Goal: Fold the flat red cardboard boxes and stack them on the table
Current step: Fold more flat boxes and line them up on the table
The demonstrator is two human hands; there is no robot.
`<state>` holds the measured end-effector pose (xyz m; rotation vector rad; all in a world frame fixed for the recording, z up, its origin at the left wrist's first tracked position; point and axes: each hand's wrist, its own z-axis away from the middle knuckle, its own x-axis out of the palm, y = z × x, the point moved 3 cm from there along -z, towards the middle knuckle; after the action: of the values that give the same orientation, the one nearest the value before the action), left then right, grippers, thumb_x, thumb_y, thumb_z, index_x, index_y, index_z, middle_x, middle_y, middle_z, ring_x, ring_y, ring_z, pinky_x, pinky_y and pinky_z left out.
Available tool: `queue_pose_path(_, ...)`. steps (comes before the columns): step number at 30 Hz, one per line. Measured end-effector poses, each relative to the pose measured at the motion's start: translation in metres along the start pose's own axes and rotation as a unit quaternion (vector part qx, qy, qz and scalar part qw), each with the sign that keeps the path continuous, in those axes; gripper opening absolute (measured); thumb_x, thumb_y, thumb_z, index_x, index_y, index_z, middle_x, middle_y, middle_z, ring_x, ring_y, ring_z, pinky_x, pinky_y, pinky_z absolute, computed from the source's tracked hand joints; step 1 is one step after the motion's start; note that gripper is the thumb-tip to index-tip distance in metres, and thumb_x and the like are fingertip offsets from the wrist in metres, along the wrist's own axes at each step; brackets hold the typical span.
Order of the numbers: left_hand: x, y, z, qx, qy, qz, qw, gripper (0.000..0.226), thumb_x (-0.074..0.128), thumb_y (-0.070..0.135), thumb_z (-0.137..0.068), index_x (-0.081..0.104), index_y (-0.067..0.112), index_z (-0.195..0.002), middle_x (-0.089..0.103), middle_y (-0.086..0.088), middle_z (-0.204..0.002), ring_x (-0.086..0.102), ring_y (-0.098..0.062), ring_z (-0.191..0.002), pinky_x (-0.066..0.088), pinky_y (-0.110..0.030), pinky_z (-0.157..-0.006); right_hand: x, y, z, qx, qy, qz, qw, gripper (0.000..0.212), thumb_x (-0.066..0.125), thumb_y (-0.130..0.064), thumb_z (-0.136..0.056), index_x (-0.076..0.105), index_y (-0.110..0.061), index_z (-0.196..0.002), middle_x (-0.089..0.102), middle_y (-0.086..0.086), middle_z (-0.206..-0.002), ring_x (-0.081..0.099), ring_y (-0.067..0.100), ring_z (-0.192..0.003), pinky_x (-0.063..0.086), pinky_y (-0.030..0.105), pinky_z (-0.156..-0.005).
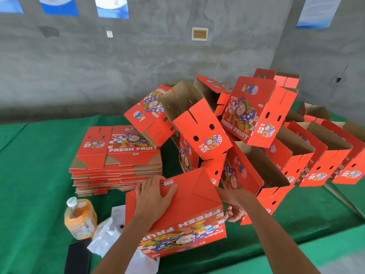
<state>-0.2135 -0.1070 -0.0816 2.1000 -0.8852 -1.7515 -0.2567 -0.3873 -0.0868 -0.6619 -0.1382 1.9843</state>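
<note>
A folded red box [183, 210] is held upside down at the near edge of the table [35, 175], its closed bottom turned upward. The left hand [156, 192] is laid flat on this bottom, fingers straight and spread, pressing the flaps down. The right hand [235, 210] is placed at the right side of the box, with fingers curled at its edge — whether the cardboard is really gripped cannot be told, as the fingertips are hidden.

Beyond the left hand, a stack of flat boxes [116, 155] is seen on the green cloth. Beyond and to the right of the right hand, a heap of folded boxes [246, 115] is piled loosely — some tilted, some open toward the camera.

To the left of the left hand an orange bottle [80, 218] is standing, and near the left forearm white paper [110, 232] and a dark phone [78, 256] are lying.
</note>
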Motion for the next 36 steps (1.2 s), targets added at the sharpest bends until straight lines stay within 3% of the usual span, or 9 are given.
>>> queue_pose_path(5, -0.037, -0.028, 0.016, -0.059, 0.068, 0.08, 0.993, 0.042, 0.04, 0.077, -0.094, 0.052, 0.037, -0.098, 0.065, 0.016, -0.093, 0.062, -0.014, -0.095, 0.037, -0.048, -0.108, 0.013, -0.061, 0.029, -0.075, 0.012, 0.06, 0.995, 0.104, 0.033, -0.095, -0.08, 0.037, -0.024, -0.156, 0.06, 0.027, -0.124, 0.064, 0.02, -0.057, 0.063, 0.036, -0.063)
queue_pose_path(8, -0.069, -0.031, 0.026, -0.097, 0.094, 0.091, 0.987, 0.067, 0.019, 0.091, -0.085, 0.055, 0.035, -0.088, 0.067, 0.013, -0.078, 0.068, -0.024, -0.085, 0.049, -0.044, -0.085, 0.042, -0.1, 0.049, -0.183, 0.029, 0.068, 0.98, 0.086, 0.04, -0.091, -0.083, 0.057, -0.021, -0.131, 0.059, 0.012, -0.12, 0.062, 0.017, -0.06, 0.063, 0.035, -0.06)
queue_pose_path(12, -0.103, -0.036, 0.034, -0.125, 0.061, 0.236, 0.962, 0.071, 0.022, 0.085, -0.092, 0.07, 0.041, -0.121, 0.071, 0.016, -0.125, 0.063, -0.013, -0.122, 0.044, -0.032, -0.103, 0.079, -0.14, 0.073, -0.354, 0.104, 0.121, 0.921, 0.068, 0.053, -0.088, -0.078, 0.067, -0.023, -0.091, 0.057, 0.0, -0.091, 0.061, 0.01, -0.065, 0.064, 0.035, -0.06)
queue_pose_path(14, -0.118, -0.035, 0.035, -0.091, -0.021, 0.374, 0.923, 0.054, 0.04, 0.075, -0.097, 0.073, 0.041, -0.124, 0.073, 0.017, -0.124, 0.065, -0.005, -0.121, 0.046, -0.014, -0.097, 0.09, -0.153, 0.089, -0.403, 0.148, 0.143, 0.892, 0.066, 0.059, -0.089, -0.072, 0.068, -0.03, -0.101, 0.044, -0.006, -0.107, 0.061, 0.009, -0.084, 0.06, 0.033, -0.069)
queue_pose_path(18, -0.14, -0.036, 0.034, -0.051, -0.124, 0.463, 0.876, 0.046, 0.069, 0.049, -0.096, 0.058, 0.045, -0.14, 0.068, 0.011, -0.135, 0.065, -0.011, -0.124, 0.057, -0.029, -0.093, 0.114, -0.177, 0.132, -0.517, 0.233, 0.221, 0.793, 0.053, 0.07, -0.073, -0.08, 0.066, -0.033, -0.114, 0.029, -0.009, -0.119, 0.051, 0.007, -0.089, 0.04, 0.027, -0.075)
queue_pose_path(25, -0.142, -0.043, 0.021, -0.124, 0.162, 0.561, 0.802, 0.079, 0.072, 0.078, -0.077, 0.044, 0.051, -0.147, 0.064, 0.027, -0.135, 0.063, 0.004, -0.122, 0.049, -0.032, -0.103, 0.178, -0.179, 0.172, -0.603, 0.39, 0.31, 0.624, 0.024, 0.072, -0.031, -0.092, 0.067, -0.028, -0.115, 0.007, 0.001, -0.17, 0.04, 0.033, -0.131, 0.048, 0.047, -0.1)
queue_pose_path(28, -0.13, -0.04, 0.019, -0.141, 0.208, 0.551, 0.796, 0.085, 0.057, 0.088, -0.08, 0.032, 0.054, -0.153, 0.054, 0.034, -0.143, 0.052, 0.011, -0.13, 0.041, -0.03, -0.113, 0.186, -0.18, 0.159, -0.573, 0.397, 0.291, 0.656, 0.021, 0.061, -0.03, -0.099, 0.064, -0.034, -0.119, -0.005, 0.007, -0.172, 0.026, 0.039, -0.147, 0.037, 0.048, -0.115)
queue_pose_path(31, -0.105, -0.036, 0.019, -0.175, 0.195, 0.579, 0.772, 0.079, 0.046, 0.084, -0.09, 0.026, 0.05, -0.158, 0.043, 0.017, -0.159, 0.047, -0.007, -0.143, 0.035, -0.042, -0.121, 0.193, -0.176, 0.138, -0.506, 0.385, 0.293, 0.714, 0.031, 0.049, -0.038, -0.105, 0.054, -0.041, -0.136, -0.007, 0.012, -0.17, 0.011, 0.037, -0.155, 0.023, 0.044, -0.123)
queue_pose_path(36, -0.057, -0.023, 0.026, -0.201, 0.111, 0.632, 0.74, 0.076, 0.032, 0.076, -0.099, 0.036, 0.03, -0.159, 0.051, -0.001, -0.156, 0.049, -0.027, -0.143, 0.033, -0.053, -0.122, 0.192, -0.159, 0.125, -0.393, 0.503, 0.255, 0.726, 0.037, 0.031, -0.037, -0.111, 0.05, -0.031, -0.143, 0.025, 0.034, -0.154, 0.027, 0.041, -0.144, 0.022, 0.041, -0.122)
